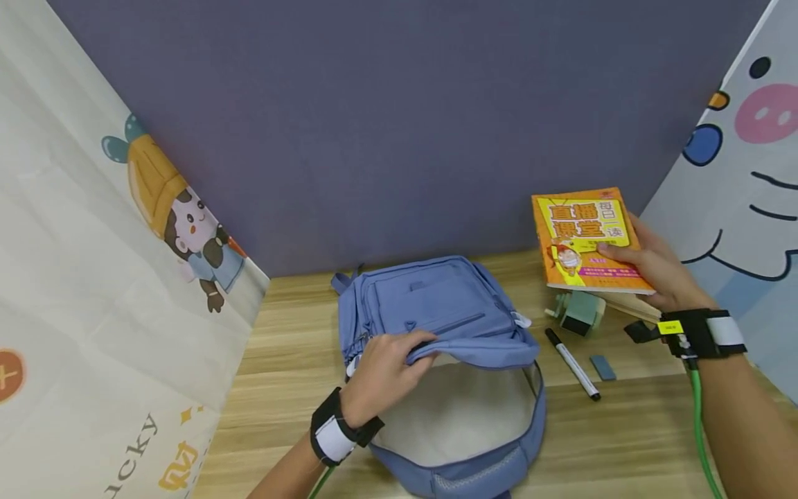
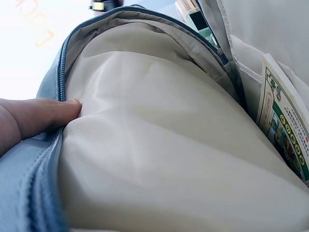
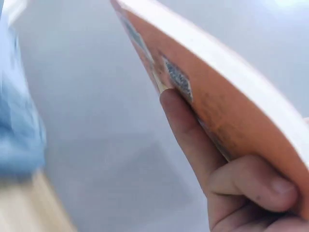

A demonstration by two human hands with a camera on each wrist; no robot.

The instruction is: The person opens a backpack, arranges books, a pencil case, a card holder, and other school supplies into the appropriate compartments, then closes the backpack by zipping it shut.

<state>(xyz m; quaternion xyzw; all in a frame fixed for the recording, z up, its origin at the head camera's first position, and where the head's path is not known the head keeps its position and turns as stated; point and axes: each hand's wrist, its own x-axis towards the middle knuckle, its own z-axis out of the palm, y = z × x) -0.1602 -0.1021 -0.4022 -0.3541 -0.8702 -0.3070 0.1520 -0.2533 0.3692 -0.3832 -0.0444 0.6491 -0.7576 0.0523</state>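
Observation:
A blue backpack lies on the wooden table with its main compartment unzipped, showing a pale lining. My left hand pinches the edge of its front panel and holds it up from the opening. Inside, a thin book with a green-banded cover stands against the lining in the left wrist view. To the right of the backpack, my right hand grips an orange book above the table, thumb on the front cover and fingers behind. Its orange back cover and white page edges show in the right wrist view.
Below the orange book stands a green pencil sharpener. A white marker with black ends and a small blue eraser lie right of the backpack. A dark partition rises behind the table, with printed cloths on both sides.

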